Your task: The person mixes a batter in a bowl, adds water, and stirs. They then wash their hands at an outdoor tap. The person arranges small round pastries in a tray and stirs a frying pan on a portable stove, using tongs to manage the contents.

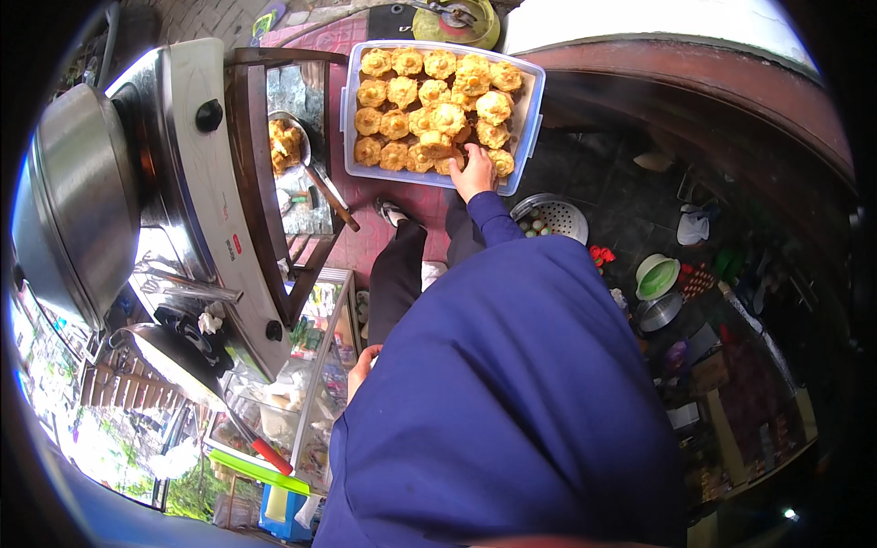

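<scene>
Rows of golden fried fritters (394, 125) lie in a clear plastic box (351, 103) with a bluish rim, some stacked on others. My right hand (475, 172) reaches over the near rim, its thumb and fingertips against fritters in the near right part. Whether it grips one is hard to make out. Low at my left side, my left hand (362, 368) is partly covered by my blue garment (507, 383); what its fingers hold is hidden. Left of the box, a ladle or strainer (306, 147) with a wooden handle holds more fried pieces (283, 147).
A Rinnai gas stove (205, 171) on a wooden stand carries a large metal pot (82, 205) and a frying pan (175, 366). A glass display case (318, 363) stands beside it. A perforated metal pan (565, 219) and a green-lined bowl (658, 276) lie right. A gas cylinder (473, 24) is behind the box.
</scene>
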Motion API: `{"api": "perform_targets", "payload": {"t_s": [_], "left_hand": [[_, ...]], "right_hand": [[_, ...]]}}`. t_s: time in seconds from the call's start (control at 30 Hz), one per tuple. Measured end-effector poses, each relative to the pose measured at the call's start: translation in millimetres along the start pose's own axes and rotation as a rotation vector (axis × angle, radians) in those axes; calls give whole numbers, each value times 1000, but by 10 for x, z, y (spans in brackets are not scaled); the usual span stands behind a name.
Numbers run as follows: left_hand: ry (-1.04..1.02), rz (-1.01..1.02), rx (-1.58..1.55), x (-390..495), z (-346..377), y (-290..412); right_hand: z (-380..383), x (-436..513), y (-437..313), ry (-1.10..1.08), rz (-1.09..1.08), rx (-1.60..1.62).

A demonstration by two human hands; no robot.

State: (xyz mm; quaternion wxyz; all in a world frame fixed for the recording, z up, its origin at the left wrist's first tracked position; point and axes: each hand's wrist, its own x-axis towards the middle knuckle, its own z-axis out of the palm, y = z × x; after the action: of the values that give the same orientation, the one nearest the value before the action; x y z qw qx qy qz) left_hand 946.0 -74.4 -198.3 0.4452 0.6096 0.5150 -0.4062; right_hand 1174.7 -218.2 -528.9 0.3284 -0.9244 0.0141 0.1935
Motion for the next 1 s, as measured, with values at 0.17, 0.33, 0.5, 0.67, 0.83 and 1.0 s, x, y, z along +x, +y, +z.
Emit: {"api": "perform_targets", "payload": {"t_s": [0.17,0.33,0.5,0.67,0.83,1.0], "left_hand": [[-12,13,14,20,-9,-35],[14,65,-1,32,21,-95],[25,86,1,64,43,-170],[29,104,5,117,44,-241],[31,115,8,142,50,-305],[33,124,13,165,46,-357]], "right_hand": [[89,72,-326,-8,245,140],[121,127,-668,-33,522,20],[83,99,-771,-10,548,-20],[45,-61,-705,-11,331,-39],[12,-155,-643,-77,207,-61],[40,-204,-483,29,41,17]]}}
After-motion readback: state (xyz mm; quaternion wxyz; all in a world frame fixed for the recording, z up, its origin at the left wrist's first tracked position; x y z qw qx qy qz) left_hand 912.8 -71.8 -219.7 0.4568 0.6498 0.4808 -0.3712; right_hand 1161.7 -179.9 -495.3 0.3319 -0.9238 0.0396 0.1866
